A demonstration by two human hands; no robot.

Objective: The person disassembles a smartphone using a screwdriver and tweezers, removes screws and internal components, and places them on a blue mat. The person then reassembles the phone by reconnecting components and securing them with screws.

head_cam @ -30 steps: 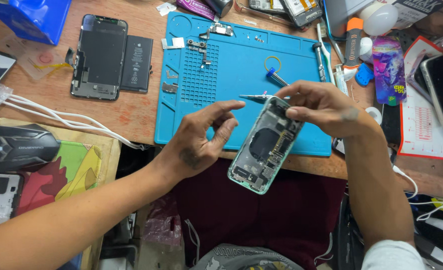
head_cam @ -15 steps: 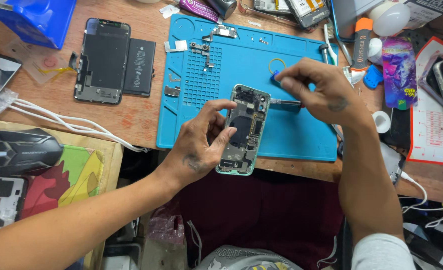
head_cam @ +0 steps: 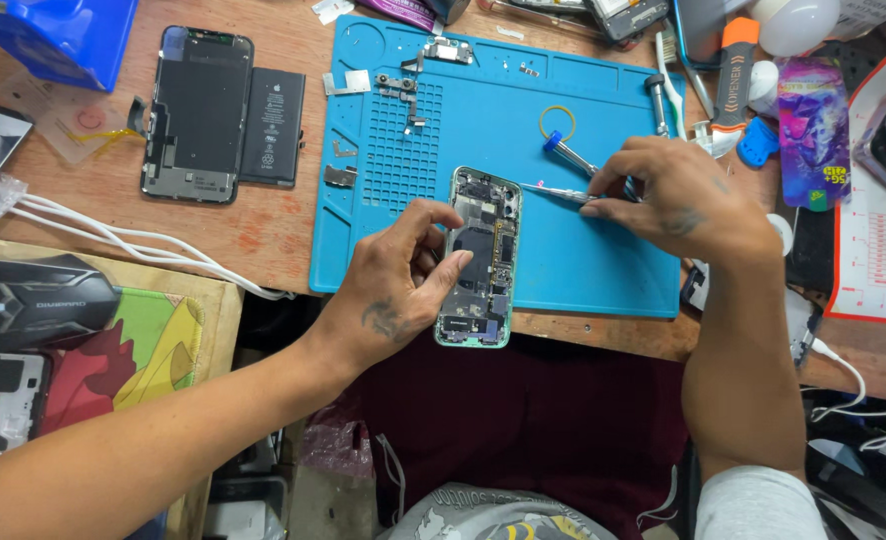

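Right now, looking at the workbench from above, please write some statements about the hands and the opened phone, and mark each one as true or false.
1. The left hand grips the opened phone. True.
2. The right hand holds a pair of scissors. False: it holds thin tweezers, tips pointing at the phone.
3. The phone lies on the bare wooden table. False: it rests mostly on the blue mat.
4. A detached screen and a black battery lie on the table left of the mat. True.
5. The phone's insides are exposed. True.
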